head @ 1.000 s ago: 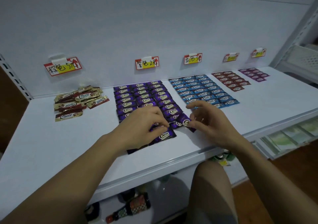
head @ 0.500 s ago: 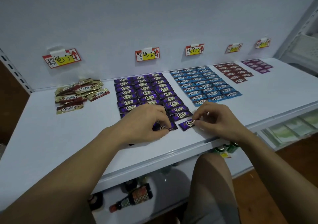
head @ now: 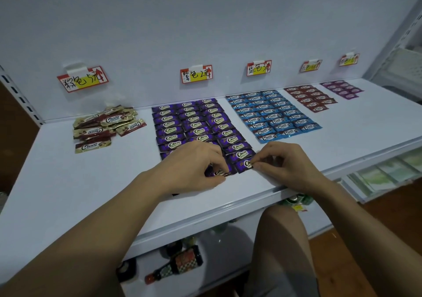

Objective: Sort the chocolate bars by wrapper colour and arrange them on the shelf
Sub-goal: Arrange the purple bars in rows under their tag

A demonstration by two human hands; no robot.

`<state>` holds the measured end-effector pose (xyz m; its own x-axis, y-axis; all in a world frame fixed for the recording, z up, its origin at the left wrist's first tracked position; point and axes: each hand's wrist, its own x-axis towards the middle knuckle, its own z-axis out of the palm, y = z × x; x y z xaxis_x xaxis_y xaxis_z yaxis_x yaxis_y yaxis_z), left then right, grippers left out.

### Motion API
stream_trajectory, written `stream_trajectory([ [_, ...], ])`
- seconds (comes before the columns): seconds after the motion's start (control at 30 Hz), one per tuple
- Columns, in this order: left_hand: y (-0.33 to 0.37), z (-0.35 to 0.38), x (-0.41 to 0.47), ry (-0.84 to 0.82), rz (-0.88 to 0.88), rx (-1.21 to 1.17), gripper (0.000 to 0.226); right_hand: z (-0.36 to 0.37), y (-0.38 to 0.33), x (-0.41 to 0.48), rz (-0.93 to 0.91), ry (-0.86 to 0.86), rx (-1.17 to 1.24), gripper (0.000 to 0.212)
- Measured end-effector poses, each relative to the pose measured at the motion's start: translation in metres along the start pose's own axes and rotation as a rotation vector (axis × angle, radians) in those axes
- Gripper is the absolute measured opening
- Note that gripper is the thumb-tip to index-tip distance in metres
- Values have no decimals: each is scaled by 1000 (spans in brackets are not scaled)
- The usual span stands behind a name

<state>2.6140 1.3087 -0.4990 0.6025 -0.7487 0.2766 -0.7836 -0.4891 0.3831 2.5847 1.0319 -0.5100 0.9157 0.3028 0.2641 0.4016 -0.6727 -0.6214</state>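
On the white shelf (head: 68, 194) purple chocolate bars (head: 194, 123) lie in neat rows at the middle. My left hand (head: 194, 166) is curled over several purple bars (head: 217, 173) at the grid's front edge and grips them. My right hand (head: 285, 166) pinches the right end of a purple bar (head: 244, 164) lying at the front of the right column. Blue bars (head: 271, 114) form a grid to the right. Dark red bars (head: 312, 98) and magenta bars (head: 342, 88) lie farther right. A loose heap of brown-and-gold bars (head: 105, 125) sits at the left.
Price tags (head: 196, 74) hang on the back wall above each colour group. Below the shelf a dark sauce bottle (head: 175, 264) lies on a lower level, next to my knee (head: 280, 228). Another shelf unit (head: 402, 72) stands at the far right.
My right hand has brought its purple bar down onto the shelf at the front of the right column. My left hand has stayed over the bars it holds.
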Motion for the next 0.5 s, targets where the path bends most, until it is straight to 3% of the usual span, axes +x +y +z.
stream_trajectory([
  [0.23, 0, 1, 0, 12, 8, 24, 12, 1, 1, 0, 0, 11, 29, 11],
  [0.5, 0, -1, -1, 60, 12, 38, 14, 1, 4, 2, 138, 202, 89, 7],
])
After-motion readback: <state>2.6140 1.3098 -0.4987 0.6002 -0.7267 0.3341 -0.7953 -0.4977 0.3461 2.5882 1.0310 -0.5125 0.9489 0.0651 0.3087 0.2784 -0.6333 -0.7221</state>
